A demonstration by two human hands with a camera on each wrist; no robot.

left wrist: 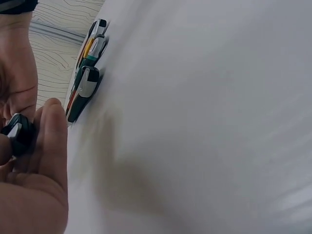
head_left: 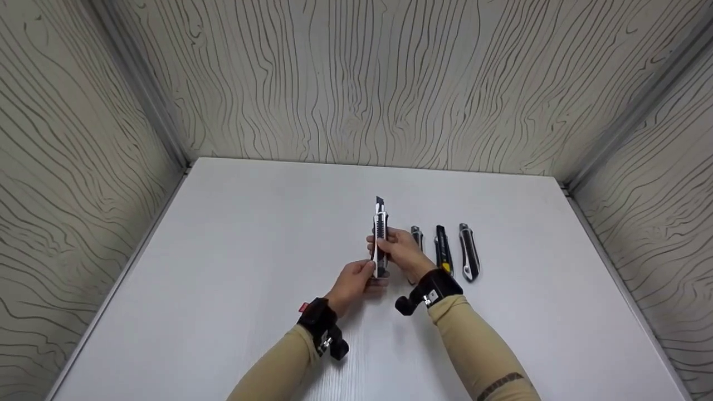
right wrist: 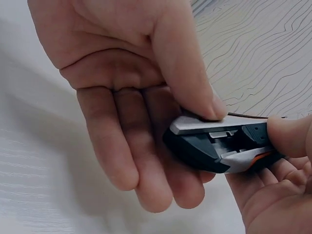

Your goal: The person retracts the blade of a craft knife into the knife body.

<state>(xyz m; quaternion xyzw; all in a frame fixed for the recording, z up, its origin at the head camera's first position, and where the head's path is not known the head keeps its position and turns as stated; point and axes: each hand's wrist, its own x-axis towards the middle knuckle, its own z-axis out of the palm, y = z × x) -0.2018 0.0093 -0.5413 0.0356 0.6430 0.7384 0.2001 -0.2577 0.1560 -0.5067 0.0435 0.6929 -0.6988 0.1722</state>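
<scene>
Both hands hold one silver-and-black utility knife [head_left: 380, 228], raised with its dark blade end pointing away. My left hand [head_left: 356, 281] pinches the butt end, thumb on top and fingers underneath, as the right wrist view also shows at the knife's end [right wrist: 200, 141]. Farther up the handle, my right hand [head_left: 401, 248] grips the knife with its thumb on the ridged middle. To the right lies another silver-and-black utility knife [head_left: 417, 236], partly hidden by the right hand. Past it are a black utility knife [head_left: 443, 248] with a yellow part and a silver-and-black one [head_left: 469, 253].
The white table [head_left: 250, 234] carries the lying knives in a row on its right half. Wood-patterned panels [head_left: 356, 83] rise behind and at both sides, joined by grey metal corner posts [head_left: 139, 83]. Each wrist wears a black camera band [head_left: 437, 287].
</scene>
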